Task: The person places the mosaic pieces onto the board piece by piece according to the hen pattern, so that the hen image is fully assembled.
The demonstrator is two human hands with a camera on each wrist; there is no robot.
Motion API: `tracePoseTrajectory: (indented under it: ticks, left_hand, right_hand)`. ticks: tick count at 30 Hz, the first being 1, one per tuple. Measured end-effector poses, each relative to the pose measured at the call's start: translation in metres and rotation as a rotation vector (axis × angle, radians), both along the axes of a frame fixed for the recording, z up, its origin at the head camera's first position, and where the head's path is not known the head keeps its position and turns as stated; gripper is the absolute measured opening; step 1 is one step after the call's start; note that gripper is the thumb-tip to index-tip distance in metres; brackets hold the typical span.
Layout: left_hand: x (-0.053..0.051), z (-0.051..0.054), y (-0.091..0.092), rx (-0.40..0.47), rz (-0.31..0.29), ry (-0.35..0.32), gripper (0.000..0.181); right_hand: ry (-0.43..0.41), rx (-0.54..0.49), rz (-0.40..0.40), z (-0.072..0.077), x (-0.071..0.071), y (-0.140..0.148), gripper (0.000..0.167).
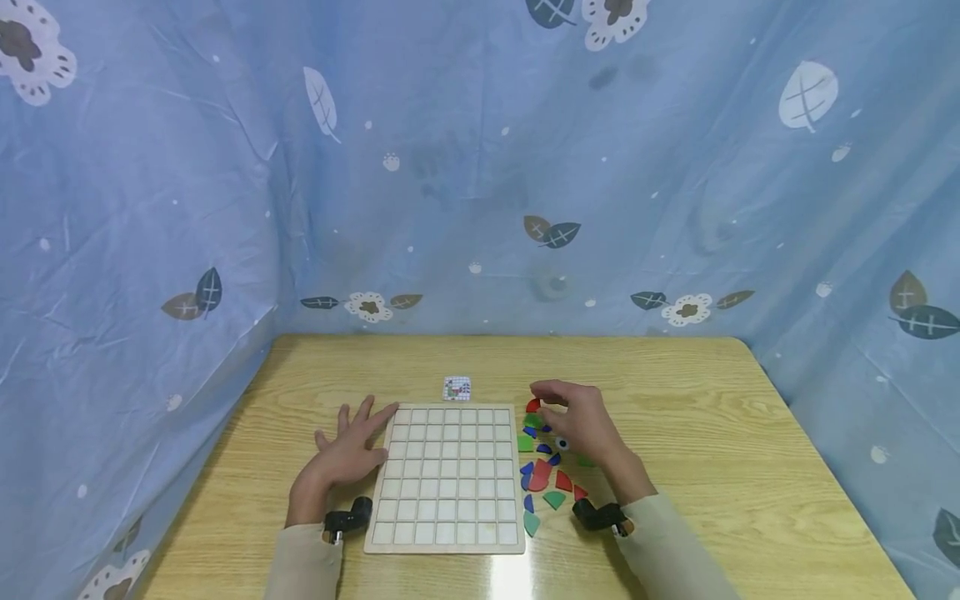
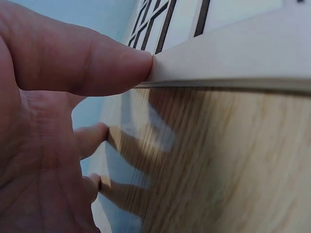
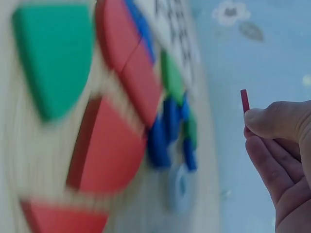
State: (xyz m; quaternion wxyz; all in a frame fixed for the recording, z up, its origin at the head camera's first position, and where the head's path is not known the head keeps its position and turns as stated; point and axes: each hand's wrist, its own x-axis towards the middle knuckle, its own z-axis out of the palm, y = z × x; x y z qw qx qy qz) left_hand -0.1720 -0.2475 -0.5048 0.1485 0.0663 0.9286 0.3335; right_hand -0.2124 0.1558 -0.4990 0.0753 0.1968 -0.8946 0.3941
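A pale grid board (image 1: 447,472) lies on the wooden table, its cells bare. My left hand (image 1: 347,452) is at its left side with fingers spread; in the left wrist view the thumb (image 2: 112,68) touches the board's edge and the fingertips reach the tabletop. Beyond the board's right edge, my right hand (image 1: 583,421) pinches a thin flat red piece (image 3: 245,101) between thumb and fingers, held up above the loose pieces. Below it lie a red rounded piece (image 1: 540,476), green quarter-round pieces (image 1: 554,499) and blue half-round pieces (image 1: 544,448).
A small printed card (image 1: 457,388) with a coloured grid pattern lies behind the board. Among the pieces sits a white round piece with a dark centre (image 1: 562,443). A blue patterned curtain (image 1: 480,167) stands around the table (image 1: 675,400).
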Motion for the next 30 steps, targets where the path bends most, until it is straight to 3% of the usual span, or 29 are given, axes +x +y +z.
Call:
tracePoseTrajectory:
  ticks: [3, 10, 14, 23, 30]
  left_hand:
    - [0.001, 0.0, -0.002, -0.003, -0.003, -0.001, 0.079]
    - [0.002, 0.002, -0.002, -0.012, -0.001, 0.011, 0.079]
    - [0.001, 0.002, -0.001, -0.014, 0.0, 0.006, 0.08]
    - [0.0, 0.0, 0.001, -0.032, 0.008, 0.021, 0.079]
    - [0.001, -0.002, 0.001, -0.036, 0.017, 0.022, 0.078]
  right_hand:
    - [0.024, -0.007, 0.034, 0.008, 0.006, -0.013, 0.04]
    - [-0.006, -0.039, 0.113, 0.017, 0.014, -0.051, 0.039]
    - [0.018, -0.051, 0.175, 0.014, 0.012, -0.071, 0.037]
    - [-0.032, -0.05, 0.311, 0.005, 0.003, -0.115, 0.035]
    - [-0.081, 0.002, 0.357, -0.002, -0.005, -0.144, 0.035]
